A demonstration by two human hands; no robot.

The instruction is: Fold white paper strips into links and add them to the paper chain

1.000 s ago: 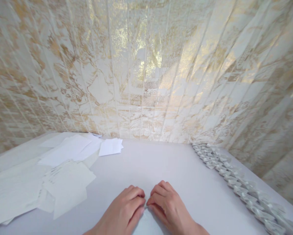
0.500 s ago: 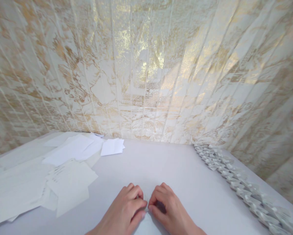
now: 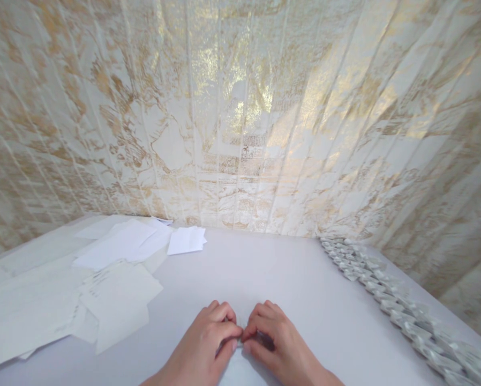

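At the front of the white table, my left hand (image 3: pixel 209 339) and my right hand (image 3: pixel 275 336) come together, fingertips nearly touching. Both have thumb and fingers pinched on a pale sheet of paper (image 3: pixel 242 370) that extends below them toward the bottom edge. The paper's upper part between the fingertips is mostly hidden, so I cannot make out any fold clearly. It blends with the white tabletop.
On the left lie overlapping paper sheets (image 3: pixel 35 300), with smaller squares (image 3: pixel 123 300) fanned over them. A small white stack (image 3: pixel 187 240) sits farther back. Rows of folded paper pieces (image 3: pixel 385 292) run along the right edge. Behind the table (image 3: pixel 256 262) hangs a gold-patterned curtain (image 3: pixel 240 161).
My fingertips have drawn slightly closer together over the paper, the left thumb shifting a little. The whole view has moved slightly; the table's other papers lie as before.
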